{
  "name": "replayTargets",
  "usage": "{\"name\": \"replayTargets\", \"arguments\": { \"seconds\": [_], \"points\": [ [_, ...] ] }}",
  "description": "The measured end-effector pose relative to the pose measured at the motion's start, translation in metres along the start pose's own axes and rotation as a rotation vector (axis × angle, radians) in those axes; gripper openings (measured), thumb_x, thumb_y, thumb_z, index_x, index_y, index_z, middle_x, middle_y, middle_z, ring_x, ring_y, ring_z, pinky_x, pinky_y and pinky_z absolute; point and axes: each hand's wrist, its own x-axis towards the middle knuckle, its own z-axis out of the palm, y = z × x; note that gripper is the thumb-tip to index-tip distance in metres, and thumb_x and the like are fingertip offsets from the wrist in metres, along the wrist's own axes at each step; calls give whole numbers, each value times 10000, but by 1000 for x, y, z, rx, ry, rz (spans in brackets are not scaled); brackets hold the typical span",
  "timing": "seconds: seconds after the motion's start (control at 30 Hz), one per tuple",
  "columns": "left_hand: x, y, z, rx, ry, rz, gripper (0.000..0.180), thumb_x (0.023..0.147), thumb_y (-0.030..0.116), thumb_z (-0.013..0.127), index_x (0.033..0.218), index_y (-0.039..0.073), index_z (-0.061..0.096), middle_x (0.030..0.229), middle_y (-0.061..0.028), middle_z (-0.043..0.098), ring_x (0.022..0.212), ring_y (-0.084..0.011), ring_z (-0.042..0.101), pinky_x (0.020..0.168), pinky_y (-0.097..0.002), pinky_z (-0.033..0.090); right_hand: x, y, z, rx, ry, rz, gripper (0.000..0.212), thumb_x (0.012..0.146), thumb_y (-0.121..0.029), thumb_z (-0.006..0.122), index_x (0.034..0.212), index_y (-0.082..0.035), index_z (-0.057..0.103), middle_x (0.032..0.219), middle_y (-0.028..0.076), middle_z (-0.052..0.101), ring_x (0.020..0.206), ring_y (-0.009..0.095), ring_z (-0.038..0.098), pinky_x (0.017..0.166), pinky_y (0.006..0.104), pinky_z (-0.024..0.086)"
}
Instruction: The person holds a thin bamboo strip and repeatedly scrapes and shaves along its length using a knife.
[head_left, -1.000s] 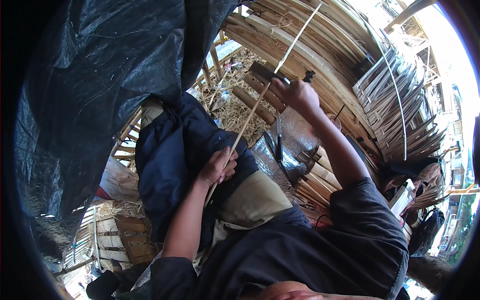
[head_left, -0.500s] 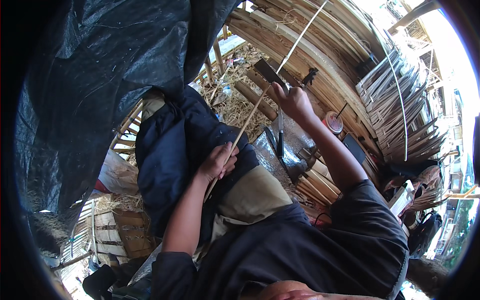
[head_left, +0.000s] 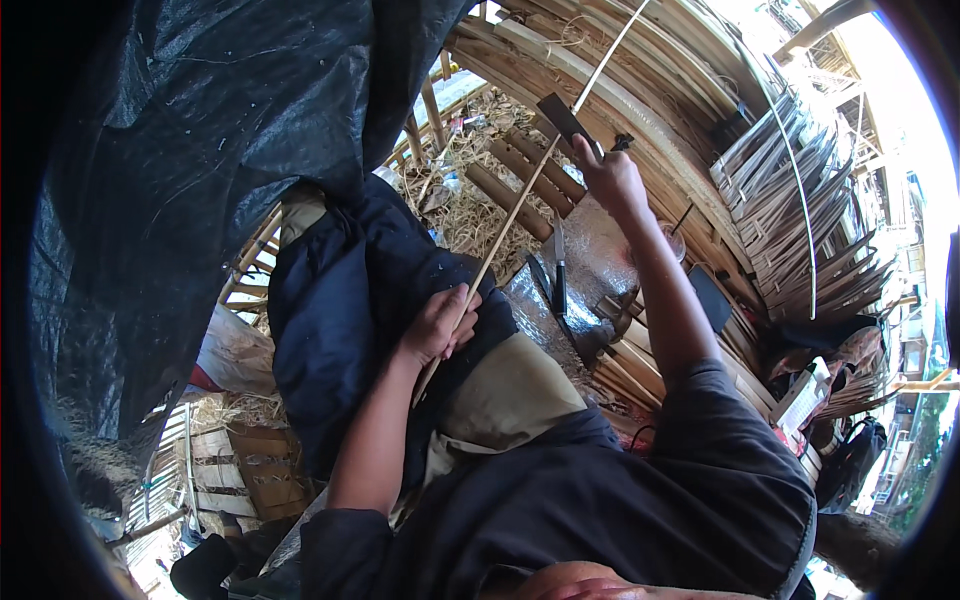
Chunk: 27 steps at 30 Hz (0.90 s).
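A long thin bamboo strip [head_left: 512, 214] runs slantwise from my lap toward the far right. My left hand [head_left: 438, 326] is closed around its near part, over the dark cloth on my thigh. At the strip's far stretch, my right hand [head_left: 612, 184] grips a broad, dark-bladed knife [head_left: 562, 117]. The blade lies across the strip and appears to touch it. Beyond the blade the strip looks paler. Below my right hand, a black-handled knife [head_left: 560, 285] rests on a silvery sheet beside a second dark, narrow tool [head_left: 541, 284].
Split bamboo slats [head_left: 670, 165] are stacked along the far right, near a bundle of thin strips [head_left: 800, 200]. Cut bamboo pieces [head_left: 510, 200] lie over shavings [head_left: 455, 205]. A black plastic sheet [head_left: 230, 130] hangs at left. A dark phone-like slab [head_left: 710, 297] lies right of my forearm.
My right hand and the broad knife have slid farther along the strip, away from me and to the right. The left hand has stayed nearly still on the strip.
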Motion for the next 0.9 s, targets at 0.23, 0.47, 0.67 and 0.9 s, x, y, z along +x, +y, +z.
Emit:
{"name": "replayTargets", "arguments": {
  "seconds": [0.23, 0.47, 0.67, 0.9],
  "points": [
    [-4, -2, -7, -34, -12, -15, 419, 1061, 458, 344, 876, 94, 438, 484, 46, 321, 341, -56, 283, 344, -211, 262, -47, -13, 25, 80, -138, -8, 826, 897, -713, 485, 741, 74, 679, 700, 286, 653, 743, 419, 687, 724, 476, 530],
    [-2, -2, -4, -62, -11, -30, 421, 1057, 472, 349, 865, 106, 431, 488, 46, 324, 342, -56, 296, 345, -210, 262, -43, -13, 25, 152, -156, 53, 800, 896, -704, 498, 758, 66, 665, 695, 267, 642, 752, 397, 681, 730, 480, 514],
    [-3, -2, -5, -54, -20, -23, 423, 1058, 466, 346, 861, 101, 431, 484, 44, 319, 343, -60, 295, 348, -215, 267, -47, -15, 22, 185, -208, 69, 786, 899, -712, 480, 904, 39, 714, 822, 303, 679, 888, 443, 684, 812, 492, 516],
    [0, -1, -5, -32, -16, -4, 426, 1057, 475, 346, 861, 106, 431, 483, 41, 325, 342, -60, 299, 348, -215, 266, -19, -21, 2, 15, -208, 42, 851, 865, -753, 480, 876, 66, 713, 901, 303, 690, 941, 429, 687, 837, 481, 531]
  ]
}}
